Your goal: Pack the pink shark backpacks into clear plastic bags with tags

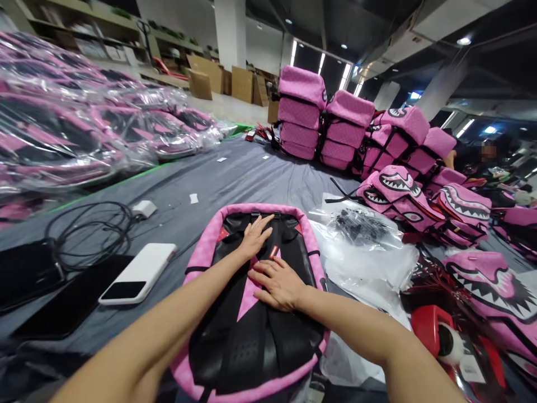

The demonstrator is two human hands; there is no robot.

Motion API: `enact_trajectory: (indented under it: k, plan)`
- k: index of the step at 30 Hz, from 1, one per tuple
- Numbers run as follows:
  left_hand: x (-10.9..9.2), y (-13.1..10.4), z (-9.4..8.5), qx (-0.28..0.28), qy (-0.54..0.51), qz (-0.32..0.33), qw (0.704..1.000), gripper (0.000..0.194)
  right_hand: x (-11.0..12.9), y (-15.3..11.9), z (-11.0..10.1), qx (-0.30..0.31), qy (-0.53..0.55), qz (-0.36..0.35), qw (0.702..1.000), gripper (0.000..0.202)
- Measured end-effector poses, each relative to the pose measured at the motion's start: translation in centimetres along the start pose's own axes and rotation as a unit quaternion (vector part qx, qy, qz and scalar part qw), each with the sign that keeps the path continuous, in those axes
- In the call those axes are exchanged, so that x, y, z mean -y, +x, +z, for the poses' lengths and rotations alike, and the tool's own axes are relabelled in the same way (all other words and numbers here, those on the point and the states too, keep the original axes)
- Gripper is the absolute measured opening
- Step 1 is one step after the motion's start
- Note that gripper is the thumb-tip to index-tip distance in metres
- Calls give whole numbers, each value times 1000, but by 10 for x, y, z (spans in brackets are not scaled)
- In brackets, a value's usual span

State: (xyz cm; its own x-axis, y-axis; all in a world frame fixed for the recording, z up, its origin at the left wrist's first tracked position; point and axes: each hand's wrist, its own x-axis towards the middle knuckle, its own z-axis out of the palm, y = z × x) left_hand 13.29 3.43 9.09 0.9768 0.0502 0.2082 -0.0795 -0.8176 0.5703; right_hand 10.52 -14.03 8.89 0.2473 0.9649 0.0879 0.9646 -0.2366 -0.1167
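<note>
A pink and black backpack [251,358] lies on the grey cloth in front of me, its black back panel with the straps facing up. Near the top of that panel, my left hand [254,236] rests with fingers spread, fingertips by the strap ends. Lower and to the right, my right hand [279,284] lies flat on the middle of the panel, over part of a pink patch [248,296]. Both hands press on the backpack's surface and grip nothing. A small red label [274,252] shows between them.
Plastic-wrapped backpacks [54,140] are heaped at left. A white power bank [140,274], a black phone [71,305] and a coiled cable [90,229] lie nearer. Clear bags [369,252], a red tape dispenser [432,327] and shark-face backpacks [403,196] are at right; pink stacks [300,112] stand behind.
</note>
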Motion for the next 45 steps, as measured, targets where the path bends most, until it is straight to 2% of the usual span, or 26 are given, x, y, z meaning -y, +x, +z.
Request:
enact_trajectory:
  k: [3,4,5,6,7,9,13,16,17,18,19,20,22,23,24,28,32,35,38,41,43,45]
  plan:
    - [-31,-62,-23,99,-56,107,988,31,-15,8,22,-6,7,13,1000,46]
    - [-41,-84,-29,154,-75,162,972,25,-17,9,27,-11,11,12,1000,47]
    - [-48,-105,-31,213,-83,247,942,21,-18,10,31,-19,16,14,1000,47]
    - [-52,-121,-30,225,-65,305,923,18,-17,10,33,-27,20,17,999,47]
    - [-52,-133,-25,224,-51,333,915,16,-16,10,35,-36,23,23,999,46]
    - [-45,-142,-7,189,-17,388,902,16,-15,10,36,-57,30,43,997,41]
    - [-20,-135,36,122,16,443,888,23,-17,12,30,-93,71,89,989,31]
    - [-9,-133,48,104,37,415,903,25,-12,3,11,-153,122,145,970,29]
    - [-6,-132,47,89,47,391,915,26,-8,-3,2,-170,125,134,968,29]
    - [-3,-131,45,69,56,361,928,27,-1,-10,-6,-170,119,85,974,28]
    - [1,-129,43,45,63,324,943,30,7,-16,-13,-149,107,1,983,26]
    - [6,-126,40,18,73,282,956,33,14,-21,-18,-107,90,-102,985,23]
    - [16,-119,35,-28,108,200,973,42,29,-28,-21,2,57,-280,958,20]
    - [21,-117,34,-38,131,174,975,47,34,-30,-19,46,45,-327,943,19]
    - [25,-115,34,-45,155,153,975,51,37,-30,-16,74,35,-344,935,18]
    - [30,-119,37,-56,188,126,972,55,36,-29,6,105,18,-314,943,23]
    - [29,-122,42,-95,190,113,971,52,15,-19,26,136,-8,-303,943,22]
    - [28,-117,43,-124,218,67,966,54,3,-9,37,129,-29,-279,951,21]
    - [20,-118,40,-96,240,2,966,58,8,-13,46,70,-48,-236,968,22]
    - [9,-134,45,-55,247,-13,967,63,24,-35,52,-21,-52,-200,978,24]
    - [2,-150,54,-51,247,-8,968,64,30,-50,49,-89,-56,-185,977,22]
    - [-6,-166,62,-42,242,-9,969,64,27,-57,37,-158,-63,-148,974,18]
